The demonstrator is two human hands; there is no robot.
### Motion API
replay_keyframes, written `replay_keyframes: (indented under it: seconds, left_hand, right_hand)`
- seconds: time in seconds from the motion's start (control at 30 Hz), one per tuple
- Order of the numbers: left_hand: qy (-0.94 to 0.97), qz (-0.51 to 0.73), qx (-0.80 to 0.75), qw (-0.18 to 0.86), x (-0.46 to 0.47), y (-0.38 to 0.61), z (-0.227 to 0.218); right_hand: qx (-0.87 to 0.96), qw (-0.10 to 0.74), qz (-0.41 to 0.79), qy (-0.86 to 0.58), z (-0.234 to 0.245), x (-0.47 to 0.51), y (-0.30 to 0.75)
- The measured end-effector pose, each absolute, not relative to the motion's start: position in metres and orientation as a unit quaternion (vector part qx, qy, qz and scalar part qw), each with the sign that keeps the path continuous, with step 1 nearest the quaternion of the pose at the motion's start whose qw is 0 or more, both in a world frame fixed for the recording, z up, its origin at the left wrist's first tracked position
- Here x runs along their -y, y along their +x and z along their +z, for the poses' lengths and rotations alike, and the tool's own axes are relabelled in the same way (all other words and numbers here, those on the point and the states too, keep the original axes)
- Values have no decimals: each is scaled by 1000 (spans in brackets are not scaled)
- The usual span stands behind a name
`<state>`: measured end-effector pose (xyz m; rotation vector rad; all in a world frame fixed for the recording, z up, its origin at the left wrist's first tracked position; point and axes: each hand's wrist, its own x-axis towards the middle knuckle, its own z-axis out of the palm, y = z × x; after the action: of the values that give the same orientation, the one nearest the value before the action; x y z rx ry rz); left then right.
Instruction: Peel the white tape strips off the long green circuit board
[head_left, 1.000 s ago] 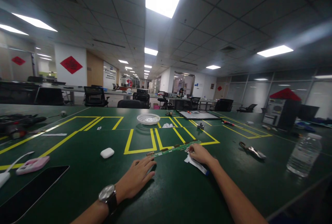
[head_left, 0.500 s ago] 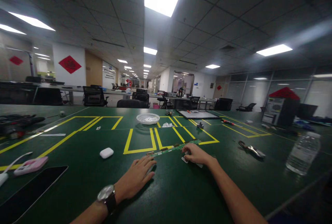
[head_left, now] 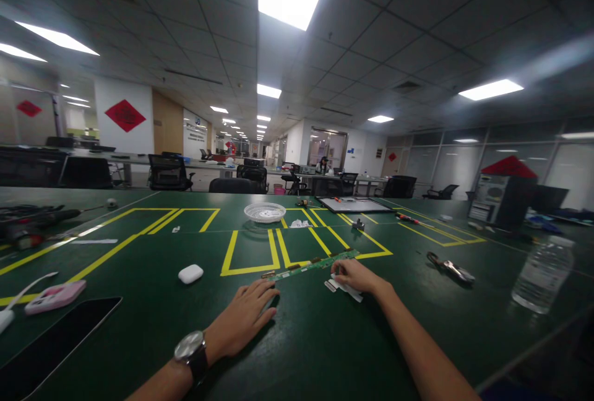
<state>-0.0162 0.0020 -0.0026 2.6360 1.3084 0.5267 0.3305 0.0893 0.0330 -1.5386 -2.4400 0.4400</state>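
Note:
My left hand (head_left: 244,317), with a wristwatch (head_left: 191,351) on its wrist, lies flat and open on the green table (head_left: 325,351). Its fingertips are just short of a long narrow green circuit board (head_left: 309,265). My right hand (head_left: 355,275) rests with fingers curled over a white folded cloth or paper (head_left: 346,288), right beside the near edge of the board. What exactly the fingers pinch is hidden.
A white earbud case (head_left: 191,273), a pink device (head_left: 55,296) and a dark tablet (head_left: 51,345) lie to the left. Pliers (head_left: 451,267) and a water bottle (head_left: 541,275) are to the right. A white basket (head_left: 265,212) and a flat panel (head_left: 355,205) sit further back, amid yellow tape outlines.
My right hand slid the white cloth a little left along the board and back; the blue-tipped end seen earlier is now hidden. My left hand has stayed put.

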Motion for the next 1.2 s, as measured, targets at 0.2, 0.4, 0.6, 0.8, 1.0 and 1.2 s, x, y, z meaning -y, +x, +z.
replay_keyframes:
  seconds: [0.2, 0.4, 0.6, 0.8, 1.0, 1.2]
  left_hand:
    - [879, 177, -436, 78, -1, -17, -4]
    - [879, 178, -436, 78, -2, -16, -4]
    - [877, 177, -440, 81, -1, -15, -3]
    - [878, 178, -437, 84, -1, -16, -3]
    - [881, 182, -430, 73, -3, -17, -7]
    - [882, 202, -422, 56, -1, -15, -2]
  right_hand:
    - [844, 122, 145, -502, 32, -90, 329]
    - [843, 140, 218, -472, 39, -82, 319]
    - [852, 108, 272, -435, 40, -76, 308]
    - [854, 87, 285, -427, 42, -75, 308]
    - [851, 104, 246, -452, 46, -75, 310]
    - [794, 161, 6, -586, 28, -86, 311]
